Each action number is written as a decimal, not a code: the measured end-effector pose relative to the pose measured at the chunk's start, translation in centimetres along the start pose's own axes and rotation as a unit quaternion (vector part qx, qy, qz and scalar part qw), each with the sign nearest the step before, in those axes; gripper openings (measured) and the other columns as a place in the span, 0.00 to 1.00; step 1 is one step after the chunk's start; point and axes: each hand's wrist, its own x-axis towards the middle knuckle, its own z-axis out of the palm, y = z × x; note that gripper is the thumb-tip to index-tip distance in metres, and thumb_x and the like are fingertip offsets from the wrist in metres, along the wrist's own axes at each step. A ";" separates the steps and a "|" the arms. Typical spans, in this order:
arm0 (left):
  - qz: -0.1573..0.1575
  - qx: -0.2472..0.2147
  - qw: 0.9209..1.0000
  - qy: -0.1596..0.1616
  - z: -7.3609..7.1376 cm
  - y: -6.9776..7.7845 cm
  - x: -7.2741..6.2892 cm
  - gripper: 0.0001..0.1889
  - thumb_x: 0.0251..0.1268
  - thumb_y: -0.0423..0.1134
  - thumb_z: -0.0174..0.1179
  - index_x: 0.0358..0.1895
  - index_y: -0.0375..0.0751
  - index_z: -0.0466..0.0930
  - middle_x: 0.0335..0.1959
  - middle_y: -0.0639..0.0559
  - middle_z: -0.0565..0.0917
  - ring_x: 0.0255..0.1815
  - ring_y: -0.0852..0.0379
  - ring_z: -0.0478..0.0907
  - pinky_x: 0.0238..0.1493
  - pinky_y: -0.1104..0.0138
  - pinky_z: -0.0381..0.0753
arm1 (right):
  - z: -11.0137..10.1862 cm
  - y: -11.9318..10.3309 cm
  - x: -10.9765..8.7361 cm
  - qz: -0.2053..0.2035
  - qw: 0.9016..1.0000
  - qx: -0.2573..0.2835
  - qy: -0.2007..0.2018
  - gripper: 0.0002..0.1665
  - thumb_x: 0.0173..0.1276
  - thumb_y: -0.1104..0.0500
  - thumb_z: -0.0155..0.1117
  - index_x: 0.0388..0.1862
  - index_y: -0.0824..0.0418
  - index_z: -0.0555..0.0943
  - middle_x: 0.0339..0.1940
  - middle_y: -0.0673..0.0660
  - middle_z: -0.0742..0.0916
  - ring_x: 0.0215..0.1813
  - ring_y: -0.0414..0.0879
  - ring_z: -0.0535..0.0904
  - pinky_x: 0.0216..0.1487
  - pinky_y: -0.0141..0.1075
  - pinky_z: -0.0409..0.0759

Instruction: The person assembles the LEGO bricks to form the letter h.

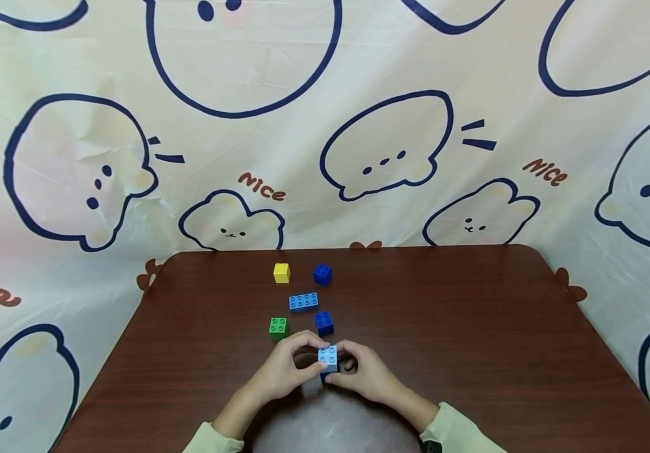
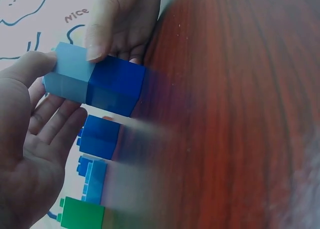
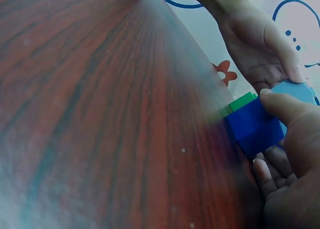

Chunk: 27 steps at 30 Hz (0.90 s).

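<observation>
Near the front of the table, my left hand [image 1: 280,372] pinches a light blue building brick [image 1: 328,356] with studs facing up. A dark blue brick [image 2: 117,84] sits directly under it, the two meeting face to face. From the other side my right hand [image 1: 374,379] grips the dark blue brick, its thumb [image 3: 282,105] lying close to the seam. In the left wrist view, the left thumb [image 2: 40,66] presses the studded end of the light blue brick. The palms partly hide the far sides of both bricks.
Beyond the hands lie a green brick [image 1: 279,328], a blue brick [image 1: 324,323], a longer mid-blue brick [image 1: 303,302], a yellow brick [image 1: 282,273] and another blue brick [image 1: 322,274]. The brown table [image 1: 472,314] ends at a patterned cloth backdrop [image 1: 302,145].
</observation>
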 end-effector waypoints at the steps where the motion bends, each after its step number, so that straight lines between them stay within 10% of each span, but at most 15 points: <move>1: -0.001 -0.002 1.000 0.000 0.0 0.0 0.0 0.13 0.65 0.35 0.71 0.52 0.46 0.84 0.50 0.54 0.83 0.53 0.56 0.79 0.61 0.50 0.79 | 0.0 -0.1 0.0 0.001 1.000 0.001 0.001 0.20 0.61 0.59 0.79 0.51 0.55 0.82 0.43 0.48 0.86 0.42 0.45 0.81 0.42 0.32 0.79; 27: -0.009 0.035 0.999 0.020 -1.7 0.7 -0.8 0.17 0.72 0.37 0.64 0.61 0.38 0.82 0.57 0.46 0.83 0.58 0.44 0.80 0.56 0.50 0.82 | -0.8 -0.4 0.2 0.010 1.000 -0.016 -0.023 0.17 0.61 0.59 0.79 0.46 0.57 0.82 0.41 0.49 0.87 0.38 0.38 0.82 0.40 0.31 0.81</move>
